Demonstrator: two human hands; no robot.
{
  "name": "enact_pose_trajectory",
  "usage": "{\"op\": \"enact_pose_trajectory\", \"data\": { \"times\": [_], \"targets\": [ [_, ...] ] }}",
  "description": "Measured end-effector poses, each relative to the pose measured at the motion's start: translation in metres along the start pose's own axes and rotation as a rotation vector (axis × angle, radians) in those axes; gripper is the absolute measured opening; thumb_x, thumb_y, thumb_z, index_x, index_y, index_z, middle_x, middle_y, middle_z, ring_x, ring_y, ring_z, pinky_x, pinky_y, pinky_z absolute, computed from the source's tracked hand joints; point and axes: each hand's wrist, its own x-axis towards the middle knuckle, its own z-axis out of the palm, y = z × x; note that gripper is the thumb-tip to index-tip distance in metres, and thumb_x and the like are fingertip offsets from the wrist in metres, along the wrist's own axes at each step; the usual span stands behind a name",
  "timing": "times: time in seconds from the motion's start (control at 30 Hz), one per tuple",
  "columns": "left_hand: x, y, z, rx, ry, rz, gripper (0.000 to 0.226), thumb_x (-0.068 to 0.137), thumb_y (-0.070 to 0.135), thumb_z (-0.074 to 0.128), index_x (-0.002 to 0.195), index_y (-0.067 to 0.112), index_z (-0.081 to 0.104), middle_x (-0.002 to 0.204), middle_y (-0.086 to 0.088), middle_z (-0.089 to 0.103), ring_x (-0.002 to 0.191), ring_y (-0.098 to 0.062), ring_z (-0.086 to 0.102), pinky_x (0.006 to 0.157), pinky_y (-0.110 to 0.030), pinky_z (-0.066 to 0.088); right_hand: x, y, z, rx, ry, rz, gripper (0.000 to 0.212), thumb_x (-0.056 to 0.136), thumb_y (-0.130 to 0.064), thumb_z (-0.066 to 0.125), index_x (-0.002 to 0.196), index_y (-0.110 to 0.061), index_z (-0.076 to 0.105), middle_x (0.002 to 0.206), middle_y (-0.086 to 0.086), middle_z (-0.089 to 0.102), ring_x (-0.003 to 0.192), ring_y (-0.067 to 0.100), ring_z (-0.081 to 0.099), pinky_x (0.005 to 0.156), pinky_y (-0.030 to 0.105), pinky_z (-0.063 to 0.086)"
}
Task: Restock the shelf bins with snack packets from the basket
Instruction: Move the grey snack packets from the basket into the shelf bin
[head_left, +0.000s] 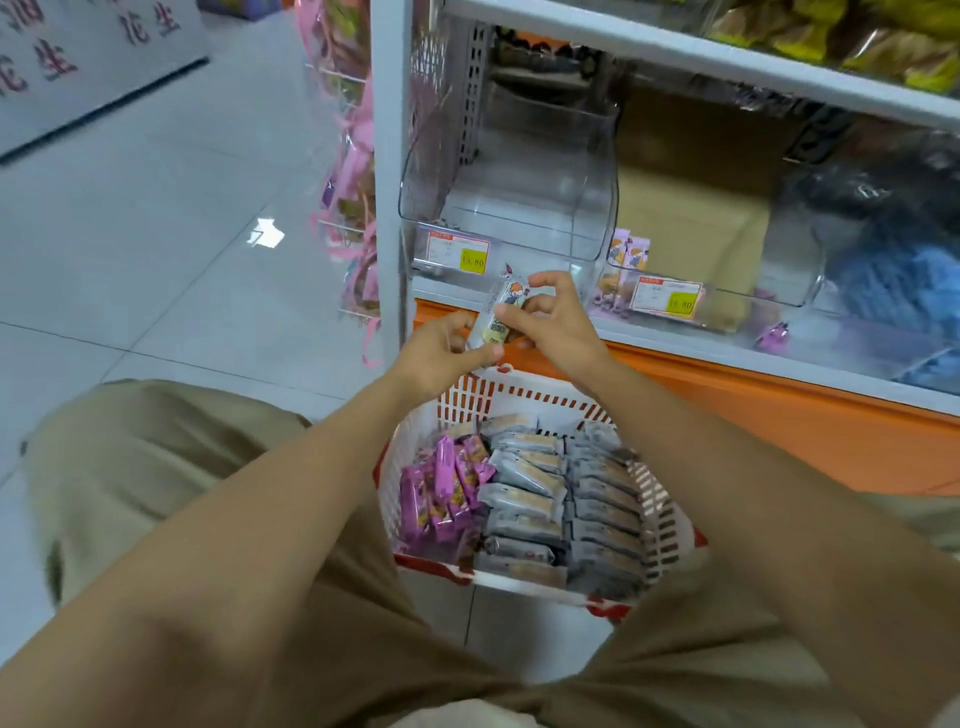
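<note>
Shop aisle: pale tiled floor (156, 234) and a white metal shelf (387, 156).
Floor glossy, grey-white, with thin dark joints; a bright glare (266, 233) of overhead light lies on one tile; the shelf has a white upright at its left end, a perforated back strip (475, 93) and an orange plinth (779, 415) along the bottom; a wire rack (343, 224) with pink bags (358, 135) hangs on the shelf's left side; top left, a white board (78, 67) with red characters stands on the floor.
</note>
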Motion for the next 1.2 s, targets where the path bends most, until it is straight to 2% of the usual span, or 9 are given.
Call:
{"op": "enact_pose_trajectory", "data": {
  "times": [0.13,0.23,0.4,0.57,0.67,0.8,0.9,1.07,1.2],
  "targets": [
    [0.005,0.02,-0.022,0.183,0.133,0.133,0.052,0.074,0.063,0.068,0.114,0.03,0.064,0.085,0.002,0.074,0.079,-0.017,0.071,0.08,-0.047,0.057,0.014,-0.043,0.005,-0.065,0.031,-0.109,0.043,0.088,-0.017,0.07,0.118,-0.016,0.039,0.093,0.007,0.064,0.077,0.02,0.067,0.064,0.025,0.057],
    [0.015,0.036,-0.039,0.413,0.225,0.244,0.063,0.078,0.073,0.055,0.123,0.029,0.06,0.111,0.004,0.07,0.1,-0.015,0.064,0.088,-0.044,0.054,0.039,-0.077,0.005,-0.061,0.077,-0.164,0.039,0.09,-0.016,0.067,0.118,-0.015,0.04,0.093,0.011,0.064,0.077,0.02,0.067,0.066,0.028,0.058],
    [0.037,0.024,-0.073,0.844,0.284,0.371,0.066,0.091,0.042,0.06,0.149,0.019,0.038,0.156,-0.005,0.035,0.143,-0.025,0.031,0.115,-0.041,0.026,0.094,-0.106,-0.001,-0.078,0.177,-0.142,0.039,0.087,-0.01,0.067,0.114,-0.016,0.04,0.088,0.019,0.06,0.067,0.022,0.062,0.057,0.029,0.058],
    [0.054,-0.006,-0.085,1.017,0.216,0.335,0.078,0.092,0.029,0.056,0.157,0.022,0.014,0.165,-0.004,0.006,0.152,-0.022,0.0,0.123,-0.046,0.006,0.141,-0.097,-0.001,-0.172,0.214,-0.006,0.038,0.088,-0.006,0.065,0.119,-0.015,0.046,0.095,0.016,0.062,0.057,0.017,0.062,0.049,0.025,0.056],
    [0.061,-0.014,-0.087,1.01,0.234,0.385,0.079,0.089,0.018,0.058,0.157,0.019,0.016,0.164,-0.006,0.011,0.152,-0.024,0.003,0.122,-0.048,0.012,0.165,-0.082,0.002,-0.252,0.205,0.099,0.037,0.088,-0.008,0.066,0.118,-0.017,0.046,0.1,0.018,0.063,0.066,0.026,0.066,0.057,0.036,0.06],
    [0.066,-0.026,-0.084,1.007,0.307,0.477,0.083,0.081,0.004,0.06,0.155,0.014,0.023,0.161,-0.012,0.021,0.151,-0.029,0.01,0.122,-0.048,0.013,0.183,-0.063,0.008,-0.38,0.083,0.228,0.035,0.085,-0.006,0.068,0.111,-0.019,0.047,0.09,0.015,0.065,0.055,0.02,0.062,0.049,0.032,0.059],
    [0.07,-0.032,-0.081,1.006,0.343,0.515,0.09,0.074,-0.001,0.062,0.154,0.012,0.024,0.16,-0.013,0.023,0.15,-0.03,0.01,0.122,-0.047,0.012,0.19,-0.053,0.013,-0.518,0.029,0.266,0.033,0.082,-0.01,0.072,0.109,-0.019,0.055,0.081,0.008,0.064,0.057,0.02,0.064,0.06,0.034,0.06],
    [0.073,-0.034,-0.078,1.016,0.388,0.543,0.093,0.073,0.0,0.065,0.153,0.014,0.02,0.158,-0.015,0.027,0.149,-0.031,0.012,0.122,-0.044,0.006,0.203,-0.044,0.02,-0.562,-0.017,0.34,0.036,0.08,-0.012,0.076,0.111,-0.015,0.059,0.094,0.014,0.071,0.075,0.028,0.071,0.076,0.04,0.061],
    [0.075,-0.034,-0.077,1.017,0.423,0.549,0.089,0.073,0.001,0.067,0.15,0.013,0.024,0.154,-0.017,0.035,0.147,-0.031,0.015,0.122,-0.038,-0.005,0.208,-0.041,0.025,-0.494,-0.068,0.418,0.034,0.084,-0.005,0.073,0.114,-0.01,0.06,0.081,0.01,0.067,0.047,0.013,0.065,0.049,0.024,0.057]
  ]
}}
